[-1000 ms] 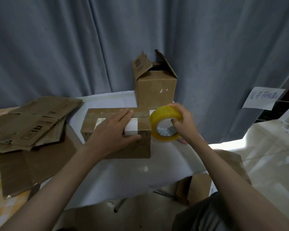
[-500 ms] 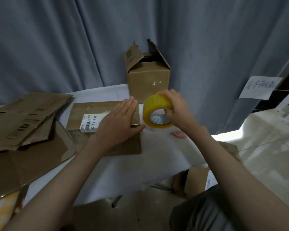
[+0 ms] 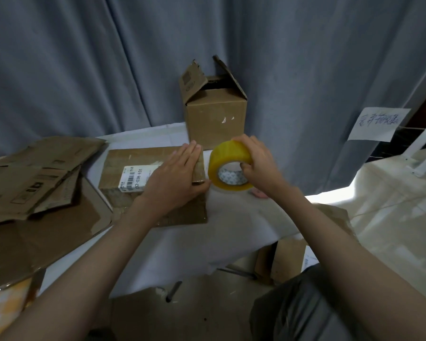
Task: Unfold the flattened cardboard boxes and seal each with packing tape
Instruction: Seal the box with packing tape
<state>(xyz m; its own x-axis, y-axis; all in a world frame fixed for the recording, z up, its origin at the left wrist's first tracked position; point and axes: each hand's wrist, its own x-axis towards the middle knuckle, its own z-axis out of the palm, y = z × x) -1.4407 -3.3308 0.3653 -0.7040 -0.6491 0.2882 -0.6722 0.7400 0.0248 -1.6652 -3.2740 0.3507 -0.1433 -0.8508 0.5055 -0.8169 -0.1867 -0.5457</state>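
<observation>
Presently left hand (image 3: 175, 178) pressing flat, fingers spread, on box (image 3: 133, 168) mid-table; right hand (image 3: 258, 163) gripping tape roll (image 3: 229, 166) beside box's right edge. Risk: tape wrinkling or skewing if box slipping.

Grey curtain (image 3: 84, 70) as backdrop; white tablecloth (image 3: 182, 242) over table; handwritten paper note (image 3: 376, 123) at right; small pink object (image 3: 258, 193) on cloth
</observation>
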